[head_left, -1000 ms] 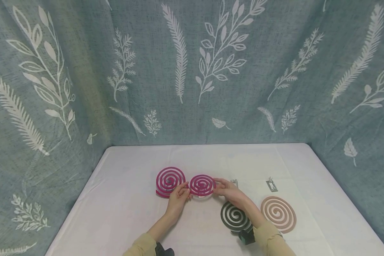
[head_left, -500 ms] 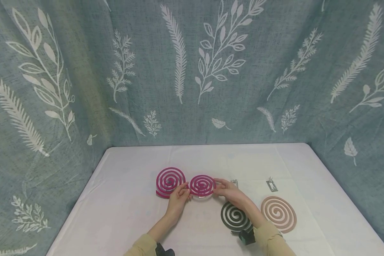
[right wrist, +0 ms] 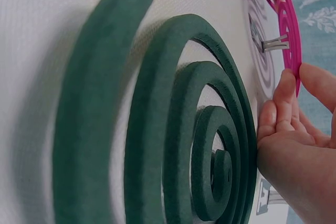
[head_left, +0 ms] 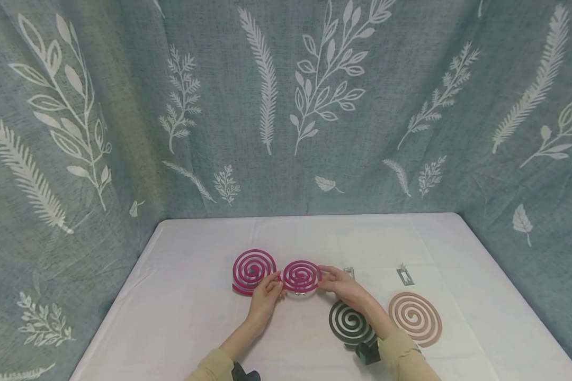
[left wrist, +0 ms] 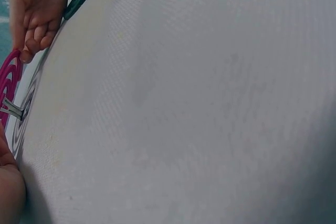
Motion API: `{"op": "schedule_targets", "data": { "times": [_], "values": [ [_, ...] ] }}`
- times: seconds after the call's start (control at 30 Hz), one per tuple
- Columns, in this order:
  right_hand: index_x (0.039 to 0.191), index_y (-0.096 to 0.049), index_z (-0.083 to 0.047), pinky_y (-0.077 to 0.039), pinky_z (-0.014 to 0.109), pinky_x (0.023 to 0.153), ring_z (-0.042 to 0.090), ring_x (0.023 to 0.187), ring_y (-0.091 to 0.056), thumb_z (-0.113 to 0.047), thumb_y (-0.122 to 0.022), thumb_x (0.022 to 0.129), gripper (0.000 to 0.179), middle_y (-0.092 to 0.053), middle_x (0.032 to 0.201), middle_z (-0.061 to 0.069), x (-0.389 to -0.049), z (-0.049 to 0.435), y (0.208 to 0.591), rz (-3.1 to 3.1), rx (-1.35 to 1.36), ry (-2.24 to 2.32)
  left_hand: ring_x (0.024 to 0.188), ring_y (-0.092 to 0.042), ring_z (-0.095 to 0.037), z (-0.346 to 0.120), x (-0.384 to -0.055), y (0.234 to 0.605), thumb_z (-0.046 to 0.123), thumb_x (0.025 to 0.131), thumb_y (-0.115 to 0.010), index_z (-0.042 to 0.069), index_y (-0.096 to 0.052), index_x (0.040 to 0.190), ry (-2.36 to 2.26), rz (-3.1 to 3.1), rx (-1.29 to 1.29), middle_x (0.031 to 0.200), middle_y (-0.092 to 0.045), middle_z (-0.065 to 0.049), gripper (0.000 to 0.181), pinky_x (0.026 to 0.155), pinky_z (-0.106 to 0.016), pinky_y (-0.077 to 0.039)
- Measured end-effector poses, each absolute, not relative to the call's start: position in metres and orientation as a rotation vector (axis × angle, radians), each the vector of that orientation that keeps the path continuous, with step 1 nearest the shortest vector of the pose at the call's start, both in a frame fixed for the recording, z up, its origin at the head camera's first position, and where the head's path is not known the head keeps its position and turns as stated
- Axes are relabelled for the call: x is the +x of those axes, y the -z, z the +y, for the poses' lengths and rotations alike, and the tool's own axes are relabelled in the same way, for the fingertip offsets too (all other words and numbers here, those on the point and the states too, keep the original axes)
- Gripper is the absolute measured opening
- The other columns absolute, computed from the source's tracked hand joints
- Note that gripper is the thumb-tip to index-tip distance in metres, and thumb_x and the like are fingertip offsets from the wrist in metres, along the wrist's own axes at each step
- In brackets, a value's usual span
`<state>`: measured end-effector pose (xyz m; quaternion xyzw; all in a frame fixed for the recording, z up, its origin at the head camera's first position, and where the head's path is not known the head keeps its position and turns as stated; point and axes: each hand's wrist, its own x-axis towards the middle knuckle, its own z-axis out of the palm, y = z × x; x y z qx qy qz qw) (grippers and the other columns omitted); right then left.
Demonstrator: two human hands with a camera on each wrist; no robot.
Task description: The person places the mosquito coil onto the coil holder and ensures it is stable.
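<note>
Both hands hold a magenta mosquito coil (head_left: pixel 300 275) by opposite edges, just above the tabletop. My left hand (head_left: pixel 265 301) pinches its left edge; my right hand (head_left: pixel 345 288) pinches the right edge between thumb and fingers. Under the coil's middle, a small metal coil stand (right wrist: pixel 274 44) shows in the right wrist view, its upright prongs reaching the coil. Left of it, another magenta coil (head_left: pixel 252 269) lies partly behind my left hand. In the left wrist view the held coil (left wrist: pixel 7 82) is cut off by the frame edge.
A dark green coil (head_left: pixel 350 321) lies under my right forearm, with a tan coil (head_left: pixel 414 319) to its right. Behind them are two metal stands, one (head_left: pixel 404 275) fully visible and one (head_left: pixel 349 272) partly hidden by my right hand. A leaf-patterned curtain (head_left: pixel 286 174) borders the white table (head_left: pixel 195 254).
</note>
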<state>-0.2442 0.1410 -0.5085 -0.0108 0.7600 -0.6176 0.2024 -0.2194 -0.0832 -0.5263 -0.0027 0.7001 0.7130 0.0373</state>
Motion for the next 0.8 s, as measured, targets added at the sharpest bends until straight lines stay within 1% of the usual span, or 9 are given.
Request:
{"op": "schedule_targets", "data": {
  "times": [0.17,0.4,0.5,0.67,0.8],
  "values": [
    [0.141,-0.038,-0.001,-0.034,0.049,0.103,0.015,0.089,-0.053,-0.014,-0.063,0.088,0.060,-0.059,0.093,0.003,-0.2447,0.1407,0.5088,2.121,-0.033,1.724,0.074,-0.061,-0.002,-0.0835,-0.2191,0.5260,0.005,0.096,-0.052,-0.008,-0.043,0.135,-2.181,2.157,-0.012,0.096,-0.063,-0.013,0.042,0.071,-0.011,-0.050],
    [0.142,-0.038,-0.001,-0.031,0.053,0.107,0.015,0.090,-0.053,-0.015,-0.062,0.088,0.060,-0.059,0.094,0.002,-0.2445,0.1410,0.5076,2.105,-0.036,1.731,0.073,-0.061,-0.002,-0.0834,-0.2199,0.5271,0.004,0.095,-0.051,-0.008,-0.043,0.135,-2.200,2.129,-0.015,0.095,-0.062,-0.010,0.042,0.072,-0.011,-0.050],
    [0.142,-0.038,-0.001,-0.032,0.052,0.106,0.015,0.091,-0.053,-0.015,-0.062,0.089,0.060,-0.059,0.094,0.003,-0.2447,0.1408,0.5079,2.102,-0.032,1.732,0.074,-0.061,-0.002,-0.0836,-0.2199,0.5276,0.004,0.095,-0.051,-0.008,-0.043,0.135,-2.198,2.136,-0.005,0.094,-0.062,-0.009,0.042,0.072,-0.011,-0.050],
    [0.142,-0.037,-0.001,-0.036,0.049,0.103,0.016,0.093,-0.053,-0.015,-0.062,0.089,0.060,-0.060,0.098,0.005,-0.2453,0.1410,0.5095,2.101,-0.033,1.727,0.074,-0.061,-0.001,-0.0837,-0.2203,0.5290,0.003,0.095,-0.052,-0.008,-0.043,0.135,-2.187,2.160,0.015,0.096,-0.062,-0.012,0.042,0.072,-0.012,-0.051],
    [0.142,-0.037,-0.001,-0.034,0.052,0.106,0.017,0.095,-0.053,-0.015,-0.061,0.090,0.059,-0.060,0.101,0.007,-0.2454,0.1411,0.5101,2.101,-0.030,1.723,0.073,-0.061,-0.001,-0.0835,-0.2207,0.5295,0.004,0.095,-0.052,-0.009,-0.043,0.135,-2.192,2.155,0.019,0.096,-0.062,-0.013,0.042,0.072,-0.012,-0.051]
  ]
}}
